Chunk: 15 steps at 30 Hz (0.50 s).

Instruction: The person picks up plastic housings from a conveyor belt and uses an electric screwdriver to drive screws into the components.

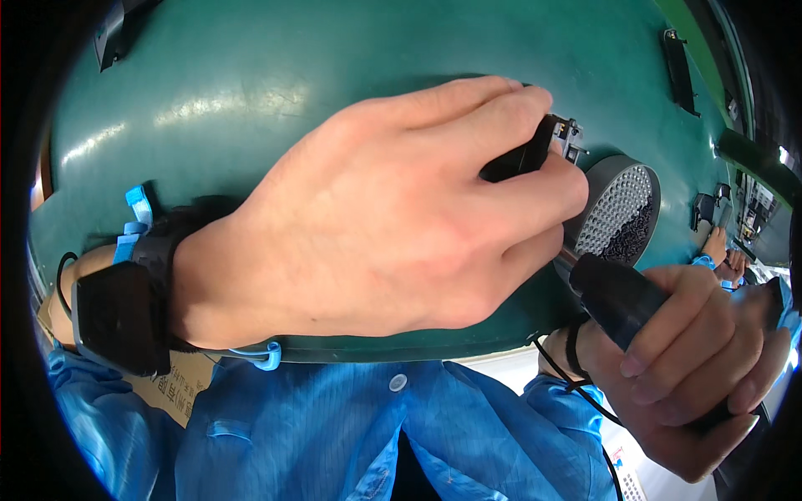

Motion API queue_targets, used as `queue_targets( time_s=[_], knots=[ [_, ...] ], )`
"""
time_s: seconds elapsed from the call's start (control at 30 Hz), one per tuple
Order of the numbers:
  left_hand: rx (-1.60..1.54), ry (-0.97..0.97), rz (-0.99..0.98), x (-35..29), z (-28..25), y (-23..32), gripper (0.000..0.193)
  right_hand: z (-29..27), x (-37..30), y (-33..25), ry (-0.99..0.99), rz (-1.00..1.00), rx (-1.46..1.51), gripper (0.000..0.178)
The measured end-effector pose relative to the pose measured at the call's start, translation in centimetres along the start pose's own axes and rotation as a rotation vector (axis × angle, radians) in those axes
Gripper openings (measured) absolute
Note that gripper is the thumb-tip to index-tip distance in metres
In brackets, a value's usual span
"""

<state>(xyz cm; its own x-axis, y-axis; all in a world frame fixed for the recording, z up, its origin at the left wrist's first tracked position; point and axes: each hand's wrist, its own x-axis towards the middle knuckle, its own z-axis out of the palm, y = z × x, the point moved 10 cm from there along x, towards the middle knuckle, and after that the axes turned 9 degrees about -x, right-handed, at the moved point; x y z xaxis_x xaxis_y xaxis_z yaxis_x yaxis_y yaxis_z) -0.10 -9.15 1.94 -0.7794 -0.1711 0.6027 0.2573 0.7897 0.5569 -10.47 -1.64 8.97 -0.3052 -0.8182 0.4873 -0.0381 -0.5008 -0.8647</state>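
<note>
My left hand (393,217) reaches across the bench with its fingers closed round a small black plastic housing (520,160). Metal fittings show at the housing's right end; the rest lies hidden under the fingers. At lower right, my right hand (702,359) is wrapped round the dark handle of a power screwdriver (616,299). Its metal nose points up and left, toward the underside of my left hand, where the tip is hidden. Just beyond the nose sits a round grey dish (654,188) with a dimpled bottom. Small dark screws (632,238) are heaped in its near right side.
A green mat (276,50) covers the bench. One long black part (680,73) lies at far right, another dark piece (109,42) at far left. A co-worker's hands (716,245) show at the right edge. A thin black cord (597,407) hangs near my right wrist.
</note>
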Motion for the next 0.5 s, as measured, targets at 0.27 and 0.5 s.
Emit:
queue_targets(
  time_s=[0.27, 0.5],
  knots=[
    [0.006, -0.036, 0.053, 0.6, 0.3, 0.3, 0.018, -2.2, 0.4, -1.3, 0.051, 0.015, -0.027, 0.027],
    [0.025, -0.186, 0.062, 1.0, 0.5, 0.3, 0.036, -5.0, -0.1, -5.5, -0.101, 0.182, -0.075, 0.023]
  ],
)
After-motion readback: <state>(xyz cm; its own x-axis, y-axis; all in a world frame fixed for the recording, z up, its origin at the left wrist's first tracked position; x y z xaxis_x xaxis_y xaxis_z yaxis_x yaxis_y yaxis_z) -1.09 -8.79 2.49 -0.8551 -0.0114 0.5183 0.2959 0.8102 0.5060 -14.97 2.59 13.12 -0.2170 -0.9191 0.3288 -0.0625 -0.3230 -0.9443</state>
